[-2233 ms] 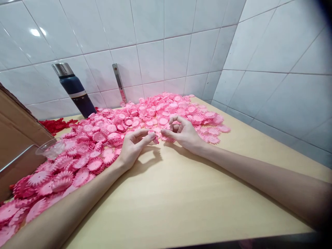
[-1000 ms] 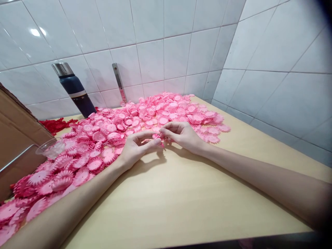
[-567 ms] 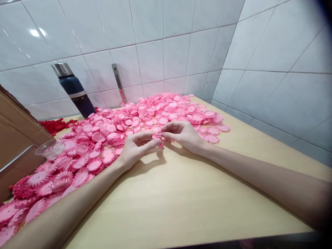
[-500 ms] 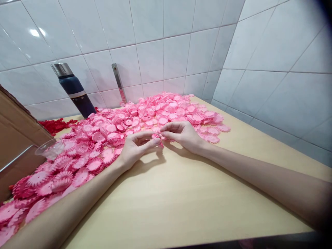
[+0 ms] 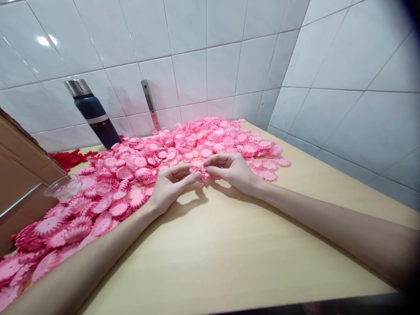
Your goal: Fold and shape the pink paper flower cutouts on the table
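Between my two hands, just above the table, is a small pink fringed flower piece point(image 5: 201, 172). My left hand point(image 5: 170, 186) pinches its left side between thumb and fingers. From the right, my right hand point(image 5: 231, 170) grips it with thumb and forefinger pressed together. Fingers cover part of the piece, so its full shape is hidden. Behind and left of the hands spreads a large heap of pink flower pieces point(image 5: 141, 162), round with notched edges, many with a small hole in the middle.
A dark blue bottle point(image 5: 96, 116) stands by the tiled wall point(image 5: 190, 74), near a metal strip point(image 5: 150, 103). At left are a cardboard box point(image 5: 19, 162), a clear plastic cup point(image 5: 64, 188) and red pieces point(image 5: 72, 158). The pale wooden table point(image 5: 210, 253) extends to the front edge.
The flower piece has turned a little between my fingers and shows more of its pink fringe. My left fingers have shifted slightly left; the heap and the rest stay put.
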Action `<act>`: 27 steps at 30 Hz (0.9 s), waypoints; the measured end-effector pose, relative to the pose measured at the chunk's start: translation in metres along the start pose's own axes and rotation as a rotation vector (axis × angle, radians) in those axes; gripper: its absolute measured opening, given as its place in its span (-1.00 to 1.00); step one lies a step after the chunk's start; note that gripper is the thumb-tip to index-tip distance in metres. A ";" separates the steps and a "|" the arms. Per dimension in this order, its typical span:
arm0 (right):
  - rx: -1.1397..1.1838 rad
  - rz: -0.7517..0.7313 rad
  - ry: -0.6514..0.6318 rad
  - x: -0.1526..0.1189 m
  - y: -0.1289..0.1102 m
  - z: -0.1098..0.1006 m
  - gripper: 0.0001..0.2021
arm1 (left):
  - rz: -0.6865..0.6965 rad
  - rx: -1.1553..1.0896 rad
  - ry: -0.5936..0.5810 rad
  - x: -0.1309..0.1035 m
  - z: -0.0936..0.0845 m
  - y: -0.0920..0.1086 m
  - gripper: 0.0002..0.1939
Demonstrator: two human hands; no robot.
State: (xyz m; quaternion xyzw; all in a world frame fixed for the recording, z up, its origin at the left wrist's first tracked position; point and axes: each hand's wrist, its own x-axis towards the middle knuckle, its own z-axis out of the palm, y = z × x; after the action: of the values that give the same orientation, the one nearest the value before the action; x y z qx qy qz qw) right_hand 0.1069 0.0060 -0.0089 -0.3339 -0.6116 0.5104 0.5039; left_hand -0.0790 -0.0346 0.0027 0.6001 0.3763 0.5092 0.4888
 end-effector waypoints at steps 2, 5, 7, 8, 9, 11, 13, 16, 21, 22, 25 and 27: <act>0.001 -0.015 0.004 0.000 0.001 0.000 -0.85 | 0.001 0.015 0.022 0.000 0.000 0.001 -0.73; 0.003 -0.007 -0.037 -0.001 0.001 0.000 -0.84 | 0.020 0.044 0.014 -0.001 0.001 0.003 -0.73; -0.004 -0.001 -0.056 -0.002 -0.001 0.001 -0.84 | 0.031 0.055 -0.019 -0.002 0.001 0.004 -0.73; -0.008 0.000 -0.062 -0.002 -0.001 0.001 -0.84 | 0.029 0.058 -0.039 -0.002 0.002 0.005 -0.73; -0.011 -0.001 -0.066 -0.003 -0.002 0.002 -0.84 | 0.024 0.060 -0.053 -0.002 0.002 0.006 -0.72; -0.013 -0.004 -0.071 -0.003 -0.002 0.002 -0.83 | 0.016 0.063 -0.058 -0.002 0.002 0.006 -0.72; -0.001 0.000 -0.066 -0.003 -0.002 0.002 -0.82 | 0.007 0.047 -0.037 -0.001 0.002 0.005 -0.73; 0.014 0.020 -0.032 -0.002 -0.003 0.002 -0.81 | -0.015 0.004 -0.002 0.000 0.002 0.002 -0.73; 0.001 0.026 0.055 -0.001 -0.003 0.003 -0.84 | -0.021 -0.001 0.047 0.001 0.001 0.000 -0.73; -0.010 0.012 0.089 0.000 -0.002 0.003 -0.85 | -0.022 0.011 0.054 0.002 0.001 0.000 -0.73; -0.025 -0.031 0.189 0.003 0.001 0.002 -0.86 | -0.019 0.048 0.073 0.002 0.001 0.001 -0.72; -0.016 -0.049 0.216 0.004 0.002 0.001 -0.85 | 0.001 0.050 0.086 0.001 0.002 0.002 -0.73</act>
State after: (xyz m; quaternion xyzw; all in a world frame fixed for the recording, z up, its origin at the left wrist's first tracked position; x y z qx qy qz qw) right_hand 0.1048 0.0099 -0.0101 -0.3761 -0.5659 0.4541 0.5763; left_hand -0.0773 -0.0340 0.0047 0.5899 0.4093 0.5253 0.4567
